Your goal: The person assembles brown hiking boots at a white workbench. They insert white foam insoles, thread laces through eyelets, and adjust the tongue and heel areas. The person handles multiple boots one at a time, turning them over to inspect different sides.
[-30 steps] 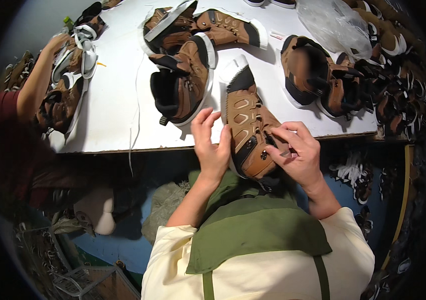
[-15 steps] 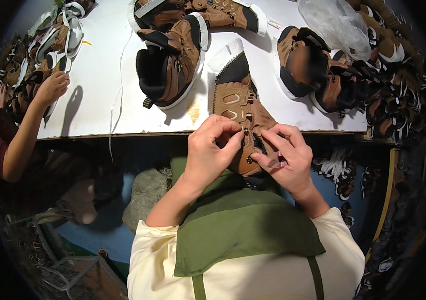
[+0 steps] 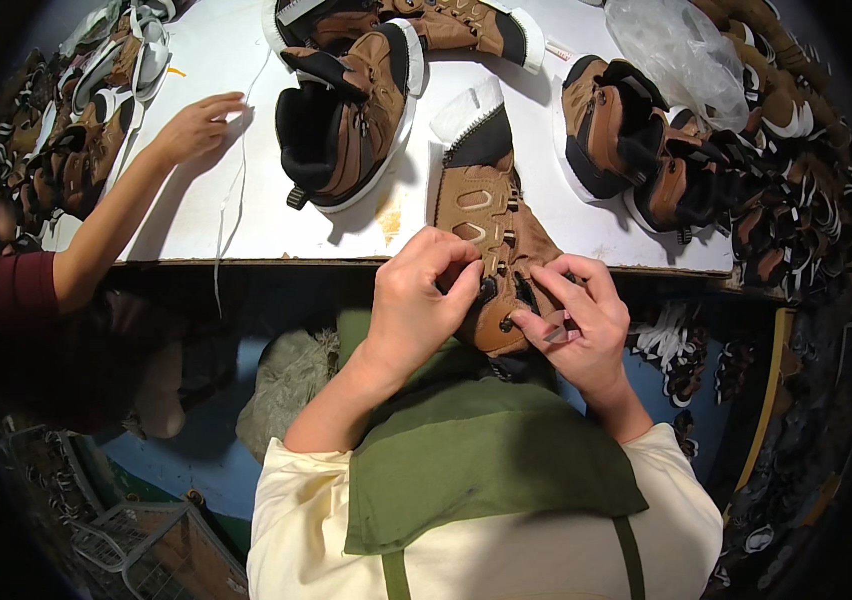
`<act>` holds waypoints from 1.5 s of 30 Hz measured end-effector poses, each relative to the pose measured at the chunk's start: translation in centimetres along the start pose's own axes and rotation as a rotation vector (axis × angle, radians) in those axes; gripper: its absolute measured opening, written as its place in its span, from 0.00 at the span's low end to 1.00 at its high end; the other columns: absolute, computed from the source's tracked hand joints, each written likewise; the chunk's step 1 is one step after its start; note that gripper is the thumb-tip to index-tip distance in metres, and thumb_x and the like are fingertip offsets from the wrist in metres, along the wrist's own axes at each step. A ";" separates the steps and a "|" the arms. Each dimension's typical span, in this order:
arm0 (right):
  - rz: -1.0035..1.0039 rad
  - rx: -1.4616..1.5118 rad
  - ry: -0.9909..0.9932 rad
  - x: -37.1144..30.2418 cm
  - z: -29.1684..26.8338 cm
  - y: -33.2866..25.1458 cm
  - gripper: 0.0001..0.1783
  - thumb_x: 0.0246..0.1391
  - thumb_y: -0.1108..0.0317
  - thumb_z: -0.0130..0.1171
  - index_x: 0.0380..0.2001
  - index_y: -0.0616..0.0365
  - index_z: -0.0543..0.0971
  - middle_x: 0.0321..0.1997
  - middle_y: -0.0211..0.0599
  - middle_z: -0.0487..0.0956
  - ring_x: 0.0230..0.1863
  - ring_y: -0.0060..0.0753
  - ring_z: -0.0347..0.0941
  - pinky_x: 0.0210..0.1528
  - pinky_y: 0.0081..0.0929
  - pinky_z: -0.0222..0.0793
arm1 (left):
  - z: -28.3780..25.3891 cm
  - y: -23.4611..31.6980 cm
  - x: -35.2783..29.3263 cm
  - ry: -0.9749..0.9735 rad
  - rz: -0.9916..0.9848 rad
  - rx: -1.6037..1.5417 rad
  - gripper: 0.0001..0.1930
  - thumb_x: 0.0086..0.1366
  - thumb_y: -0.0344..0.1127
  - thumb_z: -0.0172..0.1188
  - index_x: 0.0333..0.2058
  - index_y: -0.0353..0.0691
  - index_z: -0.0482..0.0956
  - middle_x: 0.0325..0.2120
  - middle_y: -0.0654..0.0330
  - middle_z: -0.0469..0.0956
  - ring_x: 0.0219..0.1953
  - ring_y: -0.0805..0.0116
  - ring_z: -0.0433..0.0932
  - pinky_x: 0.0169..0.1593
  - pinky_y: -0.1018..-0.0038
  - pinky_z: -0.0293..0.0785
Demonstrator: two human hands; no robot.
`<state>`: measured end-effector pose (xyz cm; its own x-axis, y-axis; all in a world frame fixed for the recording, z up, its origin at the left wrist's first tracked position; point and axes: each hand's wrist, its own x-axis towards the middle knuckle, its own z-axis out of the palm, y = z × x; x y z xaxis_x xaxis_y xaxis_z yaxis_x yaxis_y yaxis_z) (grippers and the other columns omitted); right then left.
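Note:
A brown and black high-top boot points away from me, its white-wrapped toe on the table and its collar end over the edge near my lap. My left hand is closed in a pinch at the left row of eyelets; whatever thin piece lies between thumb and forefinger is hidden. Thumb and fingers of my right hand grip the boot's right flap by the upper eyelets. Against that palm rests a small, pale, shiny strip whose kind I cannot make out.
On the white table stand a brown boot to the left and another boot to the right, near a clear plastic bag. Boot uppers pile up at both sides. A co-worker's hand reaches over the table from the left.
The co-worker's hand has moved right across the table, away from the left pile, its fingers now stretched out. My hands keep their hold on the boot with only slight shifts.

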<state>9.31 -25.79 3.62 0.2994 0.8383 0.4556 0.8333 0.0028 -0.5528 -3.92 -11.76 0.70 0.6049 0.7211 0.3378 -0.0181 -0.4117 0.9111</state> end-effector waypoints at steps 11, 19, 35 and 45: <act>-0.067 0.071 -0.011 -0.3 1.2 -0.3 0.26 0.33 0.74 0.76 0.41 0.63 0.80 0.40 0.37 0.74 0.19 0.19 0.68 0.22 0.18 0.67 | -0.2 0.8 0.8 -0.110 0.120 0.282 0.05 0.54 0.26 0.62 0.30 0.34 0.77 0.26 0.55 0.74 0.24 0.55 0.76 0.28 0.68 0.73; -0.060 0.132 -0.019 -0.1 1.4 0.6 0.24 0.32 0.71 0.76 0.38 0.61 0.81 0.38 0.35 0.74 0.19 0.20 0.70 0.21 0.19 0.69 | 0.0 0.7 1.4 -0.254 0.128 0.254 0.06 0.55 0.26 0.61 0.29 0.35 0.72 0.27 0.54 0.72 0.26 0.51 0.75 0.29 0.64 0.72; -0.028 0.170 -0.056 0.7 1.1 0.5 0.20 0.38 0.64 0.75 0.35 0.59 0.80 0.38 0.35 0.76 0.21 0.23 0.72 0.22 0.22 0.72 | -0.7 0.9 0.3 -0.212 -0.103 -0.013 0.07 0.57 0.21 0.59 0.36 0.29 0.79 0.31 0.57 0.77 0.29 0.75 0.75 0.33 0.81 0.71; -0.115 0.168 -0.070 0.9 1.7 1.5 0.22 0.31 0.69 0.76 0.36 0.59 0.81 0.42 0.37 0.77 0.20 0.19 0.71 0.20 0.18 0.69 | -0.5 0.2 -0.7 -0.145 -0.200 -0.120 0.08 0.55 0.21 0.60 0.35 0.30 0.81 0.32 0.57 0.76 0.34 0.72 0.75 0.38 0.79 0.71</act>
<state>10.02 -24.12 2.05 0.1687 0.8630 0.4761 0.7694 0.1866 -0.6109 -4.77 -12.05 0.81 0.7131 0.6909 0.1185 0.0247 -0.1937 0.9808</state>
